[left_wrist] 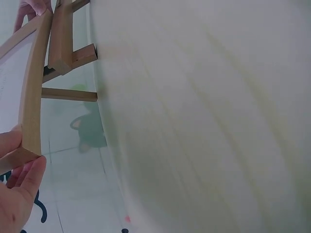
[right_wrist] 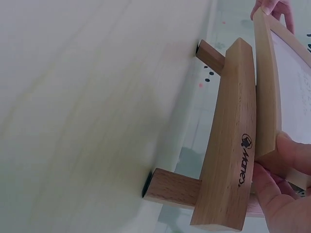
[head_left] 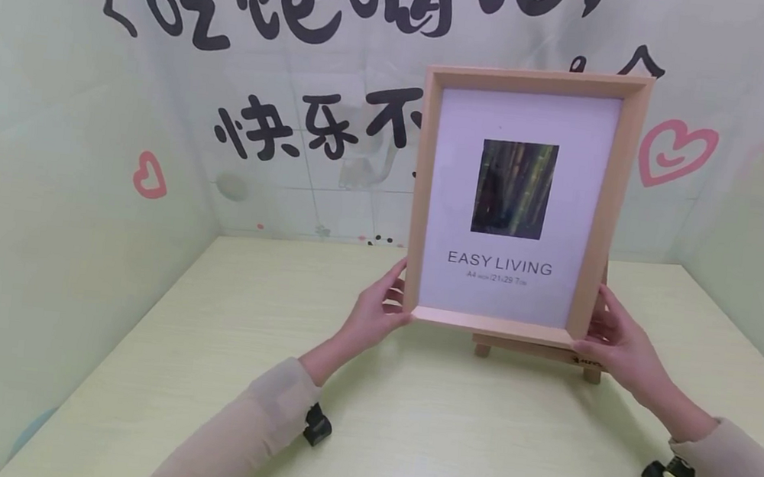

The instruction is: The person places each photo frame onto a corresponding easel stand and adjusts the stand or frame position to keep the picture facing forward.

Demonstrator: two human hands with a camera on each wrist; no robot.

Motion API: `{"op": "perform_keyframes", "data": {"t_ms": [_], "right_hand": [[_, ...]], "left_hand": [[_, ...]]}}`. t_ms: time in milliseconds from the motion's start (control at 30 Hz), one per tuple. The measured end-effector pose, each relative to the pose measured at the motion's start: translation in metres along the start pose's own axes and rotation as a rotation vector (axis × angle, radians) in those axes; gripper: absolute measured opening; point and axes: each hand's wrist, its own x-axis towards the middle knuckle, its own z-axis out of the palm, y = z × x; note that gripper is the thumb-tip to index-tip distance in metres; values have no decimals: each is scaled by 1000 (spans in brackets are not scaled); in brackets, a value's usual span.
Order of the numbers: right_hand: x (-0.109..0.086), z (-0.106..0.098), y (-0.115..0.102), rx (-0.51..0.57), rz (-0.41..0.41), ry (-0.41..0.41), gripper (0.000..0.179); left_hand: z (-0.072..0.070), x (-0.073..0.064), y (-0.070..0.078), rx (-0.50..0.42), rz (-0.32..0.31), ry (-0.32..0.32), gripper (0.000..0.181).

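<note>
Above the counter (head_left: 404, 440), toward 2 o'clock: picture frame (head_left: 524, 198), just in front of the easel (right_wrist: 227, 131). Probably light, stiff; pane (head_left: 451, 199) likely breakable, so hold the wood border (head_left: 422, 196). Left hand (head_left: 376, 303) has fingers clamped on the frame's 8 o'clock corner, right hand (head_left: 620, 346) likewise at 4.

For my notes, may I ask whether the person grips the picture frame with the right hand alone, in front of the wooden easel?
Not alone: in the head view, both the left hand and right hand grip the picture frame in front of the wooden easel.
</note>
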Motion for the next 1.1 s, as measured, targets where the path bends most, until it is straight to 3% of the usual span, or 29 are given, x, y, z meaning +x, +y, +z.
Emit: {"op": "perform_keyframes", "data": {"t_ms": [567,933,1100], "right_hand": [[-5,-7,9,-12,19,20,90],[-10,-13,16,-47,53,31,91],[-13,-17,17,-40,51,42,91]], "left_hand": [[11,6,-3,19,30,-30,87],[21,11,-3,51,-9,-57,88],[25,12,-2,64,2,-72,90]]}}
